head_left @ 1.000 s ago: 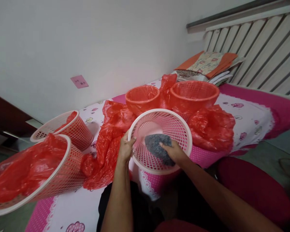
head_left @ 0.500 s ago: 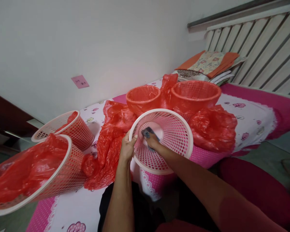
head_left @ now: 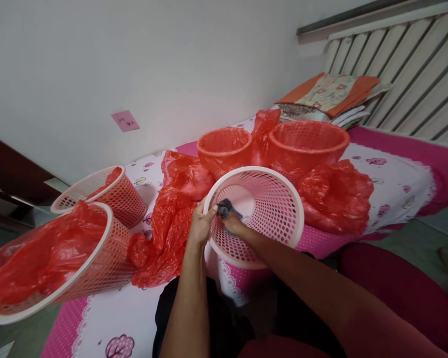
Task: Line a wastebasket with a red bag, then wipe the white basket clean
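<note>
A pale pink perforated wastebasket is tipped so that its mouth faces me, near the front edge of the bed. My left hand grips its rim at the left, thumb inside and fingers around the outside, which hides them. Inside the basket, my right hand is closed on a dark grey-blue cloth and presses it against the inner left wall. Red plastic bags lie crumpled just left of the basket.
Two baskets lined with red bags, a smaller basket and a wider basket, stand behind. At left lie two more, a near basket and a far basket. A dark red round stool is at right, folded textiles by the radiator.
My right hand has moved the cloth a little toward the left inner wall, near the rim. My left hand keeps its hold on the rim. The view has shifted slightly.
</note>
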Demonstrator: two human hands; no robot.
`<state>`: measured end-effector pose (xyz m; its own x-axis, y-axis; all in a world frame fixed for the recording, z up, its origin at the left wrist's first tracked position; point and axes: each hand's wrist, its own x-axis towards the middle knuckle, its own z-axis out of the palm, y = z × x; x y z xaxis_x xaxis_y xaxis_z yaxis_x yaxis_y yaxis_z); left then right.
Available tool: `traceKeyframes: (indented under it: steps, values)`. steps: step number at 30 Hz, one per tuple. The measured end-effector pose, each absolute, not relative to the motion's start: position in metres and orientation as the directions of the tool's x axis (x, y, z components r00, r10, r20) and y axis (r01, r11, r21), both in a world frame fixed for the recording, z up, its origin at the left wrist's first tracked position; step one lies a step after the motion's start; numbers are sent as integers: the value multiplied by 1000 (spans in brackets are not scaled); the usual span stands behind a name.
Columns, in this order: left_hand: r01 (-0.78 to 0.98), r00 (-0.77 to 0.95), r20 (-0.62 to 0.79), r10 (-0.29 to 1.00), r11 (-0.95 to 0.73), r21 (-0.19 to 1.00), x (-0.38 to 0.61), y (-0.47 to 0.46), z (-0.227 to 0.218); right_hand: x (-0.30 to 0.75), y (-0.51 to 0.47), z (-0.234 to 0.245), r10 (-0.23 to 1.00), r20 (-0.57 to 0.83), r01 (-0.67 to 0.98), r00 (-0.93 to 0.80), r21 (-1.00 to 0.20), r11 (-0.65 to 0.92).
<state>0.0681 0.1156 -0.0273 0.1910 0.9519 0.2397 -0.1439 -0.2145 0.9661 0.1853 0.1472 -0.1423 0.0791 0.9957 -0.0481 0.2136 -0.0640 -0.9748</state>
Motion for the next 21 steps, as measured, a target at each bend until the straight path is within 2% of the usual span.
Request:
traceKeyframes:
  steps: [5,13,15,17,19,21]
  values:
    - [-175,148,210,966,-184,967,68,117,-30,185,120,-128,997,-59,155,45,-986,-65]
    - [-159,110,195,975,-176,971,67,118,-32,182,60,-89,992,109,72,-59,-991,113]
    - [-151,98,188,977,-172,973,67,118,-32,187,44,-80,976,180,144,-120,-970,197]
    - [-147,82,180,980,-167,975,66,118,-33,195,29,-72,947,248,294,-204,-907,301]
    - [-135,73,187,980,-176,975,65,118,-33,203,14,-66,914,265,464,-308,-797,387]
    - [-122,85,211,974,-200,972,64,119,-33,211,0,-58,897,222,615,-381,-664,426]
